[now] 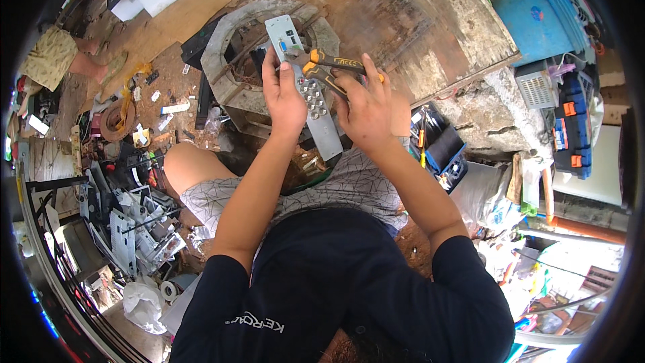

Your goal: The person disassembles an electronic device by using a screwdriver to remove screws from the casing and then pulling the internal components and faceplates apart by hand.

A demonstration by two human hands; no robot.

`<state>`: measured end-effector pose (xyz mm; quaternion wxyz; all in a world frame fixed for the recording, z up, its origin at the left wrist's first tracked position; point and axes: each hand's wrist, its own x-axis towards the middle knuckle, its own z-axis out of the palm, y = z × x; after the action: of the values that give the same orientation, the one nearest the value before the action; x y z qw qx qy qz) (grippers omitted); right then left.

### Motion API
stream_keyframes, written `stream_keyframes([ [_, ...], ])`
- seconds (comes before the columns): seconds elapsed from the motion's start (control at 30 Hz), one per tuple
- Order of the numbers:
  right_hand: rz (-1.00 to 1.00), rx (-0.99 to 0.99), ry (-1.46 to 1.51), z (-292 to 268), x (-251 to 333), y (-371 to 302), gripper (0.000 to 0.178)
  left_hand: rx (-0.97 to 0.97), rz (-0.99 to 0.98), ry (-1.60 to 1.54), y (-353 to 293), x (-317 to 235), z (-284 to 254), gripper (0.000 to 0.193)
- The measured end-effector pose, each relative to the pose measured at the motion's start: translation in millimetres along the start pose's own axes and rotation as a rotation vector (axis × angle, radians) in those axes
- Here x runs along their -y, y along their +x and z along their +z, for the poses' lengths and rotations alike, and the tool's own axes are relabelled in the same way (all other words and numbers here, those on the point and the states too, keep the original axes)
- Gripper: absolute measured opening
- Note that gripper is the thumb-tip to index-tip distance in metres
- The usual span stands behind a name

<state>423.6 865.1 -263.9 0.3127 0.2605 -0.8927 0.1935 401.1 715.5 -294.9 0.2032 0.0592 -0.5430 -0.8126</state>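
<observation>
Left hand (287,104) pinches a long grey metal panel (324,133) by its edge, apparently bracing it against the tool. Right hand's (365,104) fingers wrap yellow-and-black-handled pliers (313,59), jaws near the blue connector (283,46). Panel slants between octagonal grey block (222,74) and lap.

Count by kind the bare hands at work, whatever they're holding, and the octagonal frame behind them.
Hands: 2 (left hand, right hand)
Pliers: 1, in the right hand
Grey metal panel: 1, in the left hand
Octagonal frame: 1
Total: 5
</observation>
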Motion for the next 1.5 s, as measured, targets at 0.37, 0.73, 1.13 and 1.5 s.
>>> stream_keyframes([
  [0.37,0.103,0.026,0.093,-1,13,-8,0.028,-0.037,0.101,0.055,-1,3,4,0.049],
  [0.73,0.104,0.046,0.15,-4,14,-6,0.03,-0.063,0.127,0.108,0,18,0,0.05],
  [1.13,0.16,0.055,0.213,-5,20,-10,0.033,-0.09,0.183,0.194,-6,23,5,0.052],
  [1.5,0.132,0.09,0.192,-13,19,1,0.065,-0.091,0.194,0.182,-8,17,4,0.052],
])
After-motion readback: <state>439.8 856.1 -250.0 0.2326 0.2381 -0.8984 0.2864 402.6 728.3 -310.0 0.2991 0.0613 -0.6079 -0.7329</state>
